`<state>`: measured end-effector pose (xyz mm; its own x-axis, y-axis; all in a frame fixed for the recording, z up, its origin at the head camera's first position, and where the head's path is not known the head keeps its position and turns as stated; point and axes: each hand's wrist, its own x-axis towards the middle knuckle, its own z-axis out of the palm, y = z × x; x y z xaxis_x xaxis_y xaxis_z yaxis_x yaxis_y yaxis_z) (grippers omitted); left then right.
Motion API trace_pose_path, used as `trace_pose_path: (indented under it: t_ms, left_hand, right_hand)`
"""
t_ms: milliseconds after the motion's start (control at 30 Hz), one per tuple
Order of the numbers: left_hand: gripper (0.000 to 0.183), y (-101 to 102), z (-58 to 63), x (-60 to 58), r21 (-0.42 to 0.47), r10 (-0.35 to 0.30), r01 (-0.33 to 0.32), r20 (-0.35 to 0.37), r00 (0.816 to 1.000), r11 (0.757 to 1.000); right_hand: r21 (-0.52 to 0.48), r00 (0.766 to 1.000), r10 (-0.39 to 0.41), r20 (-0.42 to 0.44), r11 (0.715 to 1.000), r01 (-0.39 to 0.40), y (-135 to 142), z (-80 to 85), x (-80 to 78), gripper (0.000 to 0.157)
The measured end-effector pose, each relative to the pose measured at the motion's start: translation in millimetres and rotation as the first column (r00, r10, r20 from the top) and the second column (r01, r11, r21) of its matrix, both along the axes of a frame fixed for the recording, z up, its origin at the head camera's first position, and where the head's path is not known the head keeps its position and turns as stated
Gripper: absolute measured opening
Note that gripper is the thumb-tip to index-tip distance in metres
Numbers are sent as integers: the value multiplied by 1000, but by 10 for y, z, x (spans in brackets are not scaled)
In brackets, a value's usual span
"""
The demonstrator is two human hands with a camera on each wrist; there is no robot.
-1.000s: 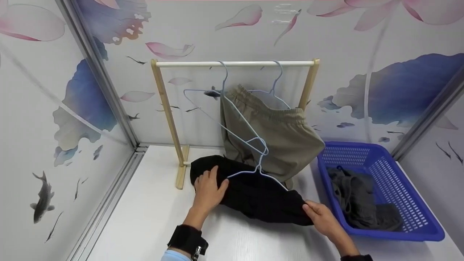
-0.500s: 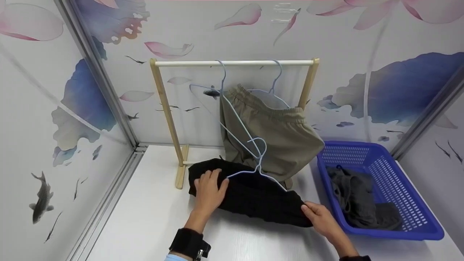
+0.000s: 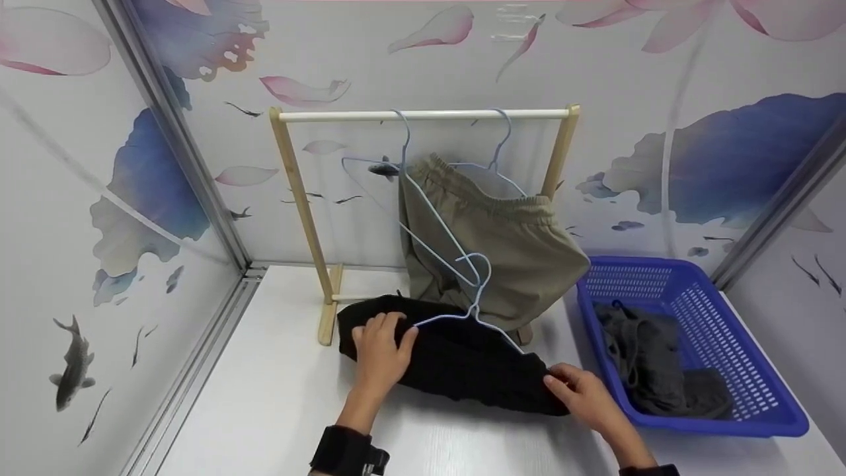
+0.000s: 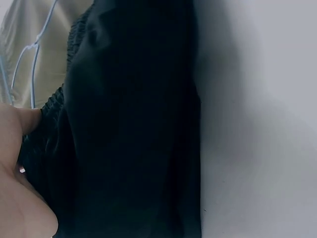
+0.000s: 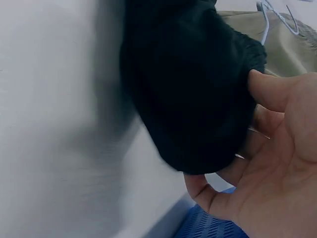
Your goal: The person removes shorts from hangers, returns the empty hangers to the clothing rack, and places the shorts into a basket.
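white-walled booth: back wall (image 3: 370, 39) printed with pink petals, small fish and blue leaves, metal post (image 3: 178, 132) along the left corner; white tabletop (image 3: 264, 396), with shadow under the work. black garment (image 3: 462, 377) lies spread low at centre, on the near side of the wooden rack (image 3: 423, 116); hanger (image 3: 474, 311) runs into its waist, hook up. left hand (image 3: 382, 350) grips the garment's left part, thumb beside the hanger's left arm; right hand (image 3: 590, 396) pinches the right end between thumb and fingers. step judged to be seating the waist over the hanger. method: draw the two ends apart evenly, ease the right corner outward until the hanger's end sits in it, check that the waistband is not twisted. caution: in the head view the hook overlaps the lower corner of the bare hanger (image 3: 408, 135) on the rail; contact cannot be told, so a snag is possible; best to tip the hook nearward before lifting. khaki shorts (image 3: 502, 244) hang behind. far right: blue basket (image 3: 714, 428) with dark grey clothing (image 3: 651, 363) inside.
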<state>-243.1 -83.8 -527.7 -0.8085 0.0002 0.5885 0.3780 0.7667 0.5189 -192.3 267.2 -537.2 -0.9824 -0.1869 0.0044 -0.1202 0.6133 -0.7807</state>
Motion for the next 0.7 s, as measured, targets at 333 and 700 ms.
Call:
trace_pose_path:
  t_ms: [333,700]
  left_hand:
    - [22,100,15,29,47,3,-3,1,1000,999]
    - [21,143,-2,64,107,1,-2,17,1000,994]
  right_hand:
    - [42,984,-117,-138,991,124,-242,116,-50,24]
    - [18,940,-227,-256,971,240,-473,42,-165,12]
